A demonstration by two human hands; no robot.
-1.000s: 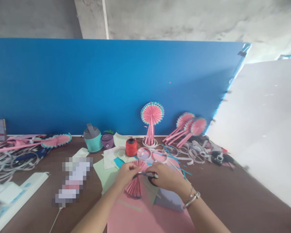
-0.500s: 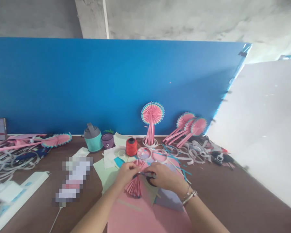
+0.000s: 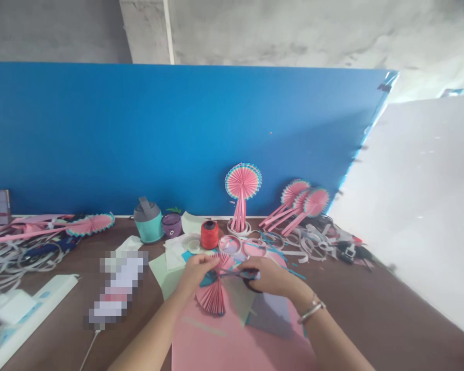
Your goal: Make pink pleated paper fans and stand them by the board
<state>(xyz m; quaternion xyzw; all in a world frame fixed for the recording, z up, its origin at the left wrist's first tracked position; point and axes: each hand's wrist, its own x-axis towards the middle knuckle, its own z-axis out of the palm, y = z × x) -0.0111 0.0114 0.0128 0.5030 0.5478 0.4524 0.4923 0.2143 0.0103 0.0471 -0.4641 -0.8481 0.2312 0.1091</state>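
Hands (image 3: pixel 272 276) hold pleated paper (image 3: pixel 212 300) and scissors (image 3: pixel 252 274), tabletop (image 3: pixel 355 304) extending rightward.

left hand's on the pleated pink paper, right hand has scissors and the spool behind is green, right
The spool is red, not green, in the head view; the left hand is on the pleated pink paper and the right hand has scissors.

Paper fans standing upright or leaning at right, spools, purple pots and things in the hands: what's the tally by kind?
Pleated pink paper, left hand: 1
Scissors, right hand: 1
Red spool: 1
Purple pot: 1
Upright pink fan: 1
Pink fans leaning at right: 3
Total: 8
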